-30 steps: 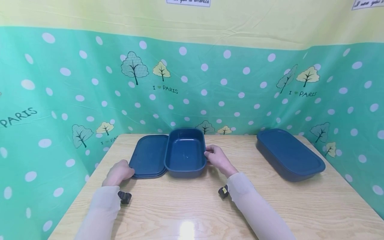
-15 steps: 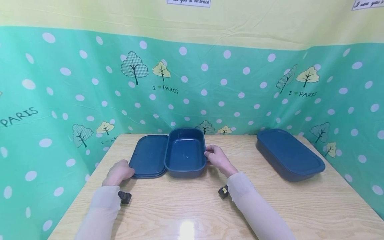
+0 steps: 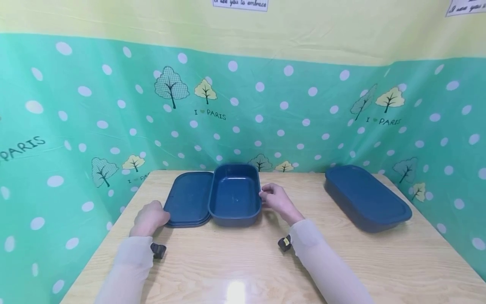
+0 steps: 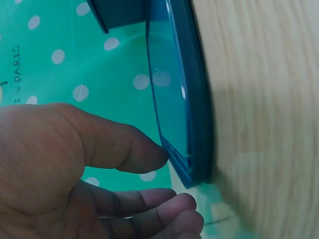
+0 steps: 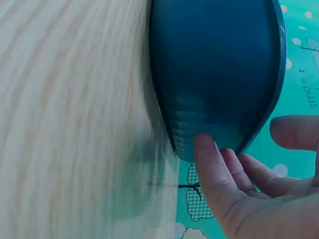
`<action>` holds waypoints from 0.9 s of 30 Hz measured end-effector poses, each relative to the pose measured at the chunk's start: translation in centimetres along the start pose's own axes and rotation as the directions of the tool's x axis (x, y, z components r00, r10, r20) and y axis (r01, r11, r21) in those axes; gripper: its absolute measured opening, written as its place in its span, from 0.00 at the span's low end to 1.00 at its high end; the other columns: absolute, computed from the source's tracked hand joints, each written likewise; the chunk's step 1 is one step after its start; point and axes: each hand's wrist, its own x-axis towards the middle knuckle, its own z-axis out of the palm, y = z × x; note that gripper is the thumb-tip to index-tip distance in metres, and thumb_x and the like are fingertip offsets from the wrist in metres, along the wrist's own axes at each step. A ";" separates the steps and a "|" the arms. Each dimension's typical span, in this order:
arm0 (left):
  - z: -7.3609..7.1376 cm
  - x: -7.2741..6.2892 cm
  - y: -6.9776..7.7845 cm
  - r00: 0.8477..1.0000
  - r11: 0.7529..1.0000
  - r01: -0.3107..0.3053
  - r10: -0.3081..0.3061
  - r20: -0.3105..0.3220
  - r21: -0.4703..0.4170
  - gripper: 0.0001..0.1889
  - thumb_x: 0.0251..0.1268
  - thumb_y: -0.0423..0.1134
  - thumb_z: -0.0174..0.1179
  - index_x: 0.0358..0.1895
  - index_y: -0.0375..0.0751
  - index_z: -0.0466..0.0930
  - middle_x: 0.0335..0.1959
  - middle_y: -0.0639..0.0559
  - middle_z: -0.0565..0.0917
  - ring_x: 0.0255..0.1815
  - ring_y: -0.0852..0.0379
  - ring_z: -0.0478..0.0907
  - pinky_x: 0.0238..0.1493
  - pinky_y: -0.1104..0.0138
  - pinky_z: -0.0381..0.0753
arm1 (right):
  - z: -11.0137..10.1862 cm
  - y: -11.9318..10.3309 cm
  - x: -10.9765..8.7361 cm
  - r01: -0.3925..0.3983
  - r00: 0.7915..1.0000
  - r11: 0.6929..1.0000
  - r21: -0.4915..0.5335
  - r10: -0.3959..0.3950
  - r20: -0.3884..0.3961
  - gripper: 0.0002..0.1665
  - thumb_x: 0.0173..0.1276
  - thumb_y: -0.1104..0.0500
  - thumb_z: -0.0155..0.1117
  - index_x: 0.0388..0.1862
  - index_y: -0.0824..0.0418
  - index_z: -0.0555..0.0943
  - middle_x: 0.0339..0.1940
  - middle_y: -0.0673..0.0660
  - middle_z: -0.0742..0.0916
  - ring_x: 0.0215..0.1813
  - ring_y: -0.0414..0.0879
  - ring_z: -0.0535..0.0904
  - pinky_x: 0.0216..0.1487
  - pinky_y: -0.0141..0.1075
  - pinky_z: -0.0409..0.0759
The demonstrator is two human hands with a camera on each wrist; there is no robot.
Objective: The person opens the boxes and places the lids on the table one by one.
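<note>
A deep blue rectangular food container without a lid on it stands on the table in the head view, its inside bare. A flat blue lid lies against its left side. My left hand is at the lid's front left corner. In the left wrist view its thumb touches the lid's edge, while the loosely bent fingers sit apart from it. At the container's right wall is my right hand. The right wrist view has its fingertips touching the container's outer wall, the thumb held away.
A second blue container with its lid on stands at the right of the wooden table. Green polka-dot cloth hangs close behind the table and along both sides.
The head view has tilted very slightly. Both hands, the lid and the containers stay in the same places.
</note>
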 end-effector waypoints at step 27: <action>-0.9 -0.1 7.5 0.950 0.955 -0.285 0.292 -0.105 0.077 0.23 0.67 0.42 0.51 0.55 0.23 0.70 0.50 0.29 0.76 0.50 0.34 0.75 0.46 0.47 0.76 | -4.1 0.4 -1.2 0.039 0.999 0.973 -0.225 -0.034 0.024 0.24 0.70 0.58 0.56 0.60 0.71 0.69 0.51 0.64 0.79 0.52 0.59 0.78 0.51 0.47 0.79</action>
